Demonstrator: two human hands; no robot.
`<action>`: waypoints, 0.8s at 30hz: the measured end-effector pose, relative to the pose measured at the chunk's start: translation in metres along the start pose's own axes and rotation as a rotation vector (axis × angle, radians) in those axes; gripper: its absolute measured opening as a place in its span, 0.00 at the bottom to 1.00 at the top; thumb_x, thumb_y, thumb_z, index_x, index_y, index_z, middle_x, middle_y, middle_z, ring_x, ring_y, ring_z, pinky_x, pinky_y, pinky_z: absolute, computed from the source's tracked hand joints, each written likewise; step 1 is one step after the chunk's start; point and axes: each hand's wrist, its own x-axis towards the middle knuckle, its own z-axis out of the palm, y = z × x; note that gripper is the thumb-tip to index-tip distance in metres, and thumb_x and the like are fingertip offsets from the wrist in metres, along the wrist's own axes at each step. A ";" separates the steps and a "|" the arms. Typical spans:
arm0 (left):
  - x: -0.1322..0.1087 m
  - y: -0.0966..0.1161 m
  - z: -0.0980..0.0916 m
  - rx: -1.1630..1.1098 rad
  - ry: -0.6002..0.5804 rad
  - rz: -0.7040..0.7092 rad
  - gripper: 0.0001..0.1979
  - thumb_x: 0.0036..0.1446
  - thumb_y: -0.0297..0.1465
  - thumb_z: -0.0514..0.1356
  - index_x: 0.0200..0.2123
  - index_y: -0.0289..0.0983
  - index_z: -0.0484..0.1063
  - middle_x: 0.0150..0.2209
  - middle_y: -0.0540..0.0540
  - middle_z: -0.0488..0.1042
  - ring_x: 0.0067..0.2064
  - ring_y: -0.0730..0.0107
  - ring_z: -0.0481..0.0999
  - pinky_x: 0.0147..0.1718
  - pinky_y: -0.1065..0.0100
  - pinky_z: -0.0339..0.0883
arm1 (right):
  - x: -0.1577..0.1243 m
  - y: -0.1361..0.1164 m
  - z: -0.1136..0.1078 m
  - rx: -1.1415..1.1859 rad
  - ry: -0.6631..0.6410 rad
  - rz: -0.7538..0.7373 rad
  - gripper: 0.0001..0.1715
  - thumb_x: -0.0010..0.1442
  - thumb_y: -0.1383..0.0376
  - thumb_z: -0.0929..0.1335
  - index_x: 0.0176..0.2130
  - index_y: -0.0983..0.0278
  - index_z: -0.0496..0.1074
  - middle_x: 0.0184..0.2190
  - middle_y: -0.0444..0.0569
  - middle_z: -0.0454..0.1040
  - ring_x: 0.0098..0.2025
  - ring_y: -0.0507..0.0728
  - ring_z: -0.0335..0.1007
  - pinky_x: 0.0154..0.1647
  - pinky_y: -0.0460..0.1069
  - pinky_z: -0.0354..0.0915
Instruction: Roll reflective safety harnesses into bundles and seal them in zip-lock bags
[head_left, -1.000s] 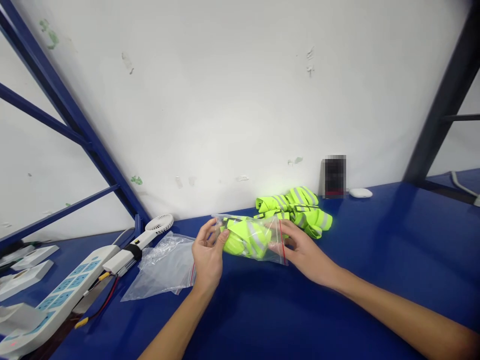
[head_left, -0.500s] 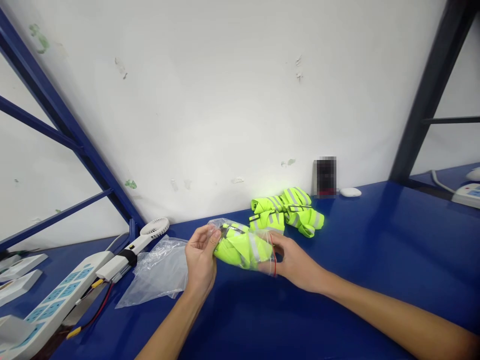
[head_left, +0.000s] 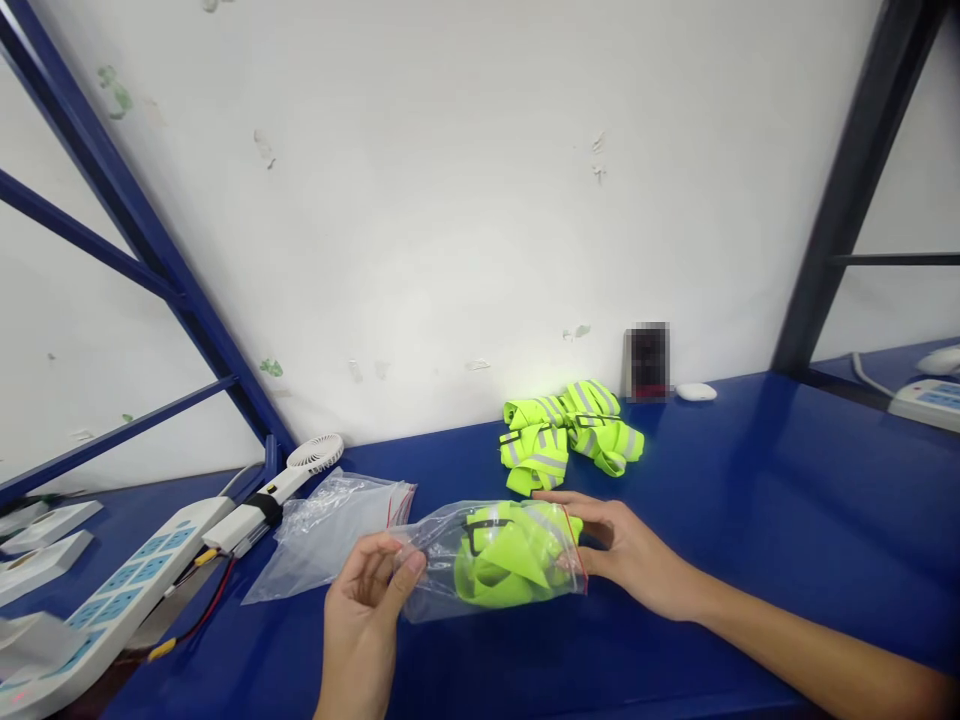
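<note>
A clear zip bag [head_left: 442, 580] with a red seal line holds a folded neon-yellow reflective vest [head_left: 510, 562]. My left hand [head_left: 365, 620] pinches the bag's left end between thumb and fingers. My right hand [head_left: 634, 555] grips the bag's right end at the red-lined mouth. The bag hangs just above the blue table [head_left: 750, 520]. Behind it, near the wall, lies a small pile of loose neon reflective vests [head_left: 570, 435].
A stack of empty clear bags [head_left: 330, 525] lies left of my hands. Further left are a white hand-held fan [head_left: 281, 480], white power strips [head_left: 112, 600] and a red wire. A small dark box [head_left: 646, 362] and a white puck [head_left: 696, 392] sit by the wall. Blue frame struts stand left, a dark post right.
Both hands have drawn the bagged vest towards me and lower, away from the loose pile. The bag is now stretched out flatter between my hands.
</note>
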 end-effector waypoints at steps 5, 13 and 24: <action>-0.018 0.011 -0.008 0.143 0.026 0.127 0.16 0.40 0.35 0.72 0.29 0.36 0.70 0.27 0.50 0.71 0.29 0.70 0.73 0.25 0.74 0.70 | -0.015 -0.013 0.003 0.098 -0.004 0.040 0.27 0.56 0.53 0.71 0.53 0.61 0.73 0.53 0.53 0.73 0.56 0.67 0.66 0.59 0.60 0.61; -0.024 0.016 -0.027 0.498 0.147 0.367 0.22 0.48 0.39 0.67 0.46 0.39 0.76 0.39 0.45 0.78 0.35 0.65 0.77 0.32 0.69 0.74 | -0.023 -0.007 -0.011 -0.113 0.234 0.086 0.23 0.54 0.53 0.71 0.47 0.60 0.76 0.54 0.52 0.72 0.53 0.68 0.69 0.52 0.56 0.68; 0.070 0.061 -0.128 0.714 0.280 0.142 0.34 0.46 0.50 0.64 0.54 0.42 0.69 0.43 0.43 0.75 0.36 0.61 0.76 0.26 0.70 0.69 | -0.005 0.002 -0.044 -0.017 0.254 0.435 0.19 0.53 0.55 0.71 0.42 0.64 0.76 0.35 0.52 0.79 0.39 0.64 0.76 0.41 0.53 0.72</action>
